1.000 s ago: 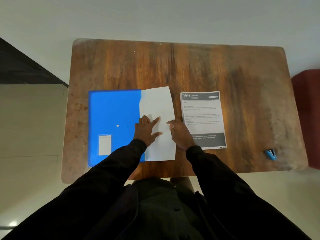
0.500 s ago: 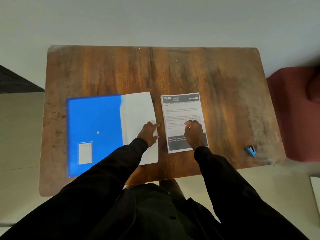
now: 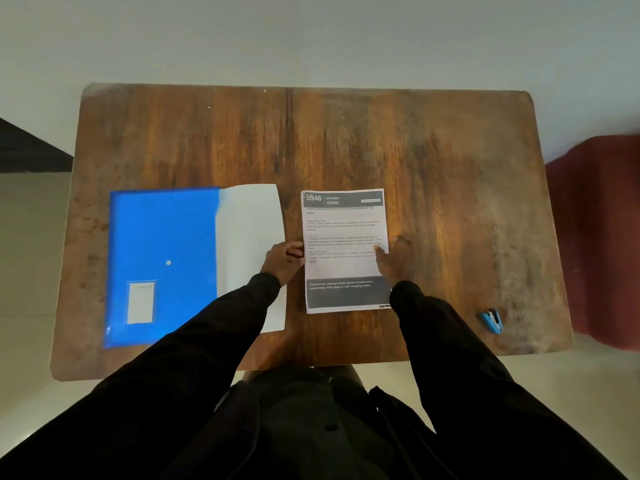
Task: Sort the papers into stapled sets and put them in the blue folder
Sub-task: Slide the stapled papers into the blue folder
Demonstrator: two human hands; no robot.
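Note:
The blue folder [image 3: 162,268] lies flat on the left of the wooden table [image 3: 346,143], with blank white paper [image 3: 251,233] sticking out of its right side. A printed sheet [image 3: 344,251] headed "KITCHEN" lies just right of that. My left hand [image 3: 283,259] sits between the white paper and the printed sheet, fingers curled at the sheet's left edge. At the sheet's right edge is my right hand [image 3: 393,259], fingers on the paper and thumb beside it. Whether either hand grips the sheet is unclear.
A small blue stapler [image 3: 491,321] lies near the table's front right corner. A dark red seat [image 3: 595,237] stands to the right of the table. Bare wood fills the far half of the table.
My left hand slid off the white paper to the printed sheet's left edge. My right hand moved from the white paper across to the printed sheet's right edge.

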